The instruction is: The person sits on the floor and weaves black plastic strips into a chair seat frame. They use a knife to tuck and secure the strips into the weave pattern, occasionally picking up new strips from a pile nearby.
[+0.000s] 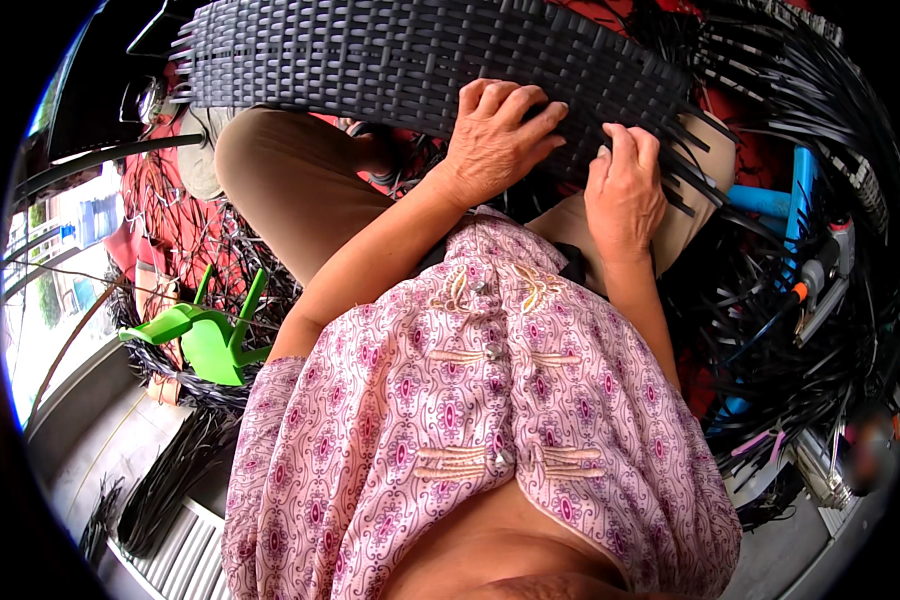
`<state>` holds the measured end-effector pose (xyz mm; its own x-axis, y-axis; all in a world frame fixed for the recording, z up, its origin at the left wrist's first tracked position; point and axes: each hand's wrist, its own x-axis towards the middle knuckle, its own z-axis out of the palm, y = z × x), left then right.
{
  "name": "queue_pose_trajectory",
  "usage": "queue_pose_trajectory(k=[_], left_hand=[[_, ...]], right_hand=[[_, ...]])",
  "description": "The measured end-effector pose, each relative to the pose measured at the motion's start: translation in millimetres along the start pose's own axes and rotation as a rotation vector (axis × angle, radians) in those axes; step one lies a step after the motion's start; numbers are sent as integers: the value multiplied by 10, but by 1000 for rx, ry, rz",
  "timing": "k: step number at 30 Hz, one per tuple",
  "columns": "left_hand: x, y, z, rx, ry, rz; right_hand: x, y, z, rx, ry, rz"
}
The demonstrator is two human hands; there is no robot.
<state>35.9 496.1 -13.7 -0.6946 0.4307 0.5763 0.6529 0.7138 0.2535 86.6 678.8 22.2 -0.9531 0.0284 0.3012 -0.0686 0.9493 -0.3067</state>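
Observation:
A large dark grey woven wicker panel (370,65) lies across my knees, with loose strand ends sticking out at its left and right ends. My left hand (500,140) is closed over the near edge, its fingers bent on top of the weave. Just to the right, my right hand (625,195) has its fingers bent and drawn together at the same edge, beside the loose strand ends. Whatever lies between its fingertips is too small to make out. The undersides of both hands are hidden.
Bundles of black strands (770,380) heap up on the right, near a blue tube frame (802,195) and a pair of hand cutters (825,275). A bright green plastic piece (210,345) is at the left, above a white slatted surface (185,555). Red cloth (150,235) lies under scattered strands.

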Motion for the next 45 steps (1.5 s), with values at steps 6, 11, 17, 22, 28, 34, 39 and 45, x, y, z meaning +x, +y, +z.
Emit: queue_pose_trajectory(k=[6,11,17,22,28,34,39,45], left_hand=[[-15,-10,-49,14,-1,-2],[-54,-48,-117,-63,23,-53],[-219,-411,-325,91,143,-213],[-230,-508,-379,187,144,-225],[-259,-479,-352,182,144,-249],[-312,-479,-384,145,153,-253],[-266,-509,-385,156,141,-250],[-270,-457,-359,177,167,-233]], right_hand=[[-25,-59,-42,2,11,16],[2,-53,-71,-30,-34,24],[5,-45,-44,-54,-14,11],[28,-14,-39,-61,-31,-54],[43,-31,-59,-85,-45,-69],[30,-28,-95,-62,-41,-38],[1,17,-164,-114,-31,16],[-209,175,-103,4,10,-97]])
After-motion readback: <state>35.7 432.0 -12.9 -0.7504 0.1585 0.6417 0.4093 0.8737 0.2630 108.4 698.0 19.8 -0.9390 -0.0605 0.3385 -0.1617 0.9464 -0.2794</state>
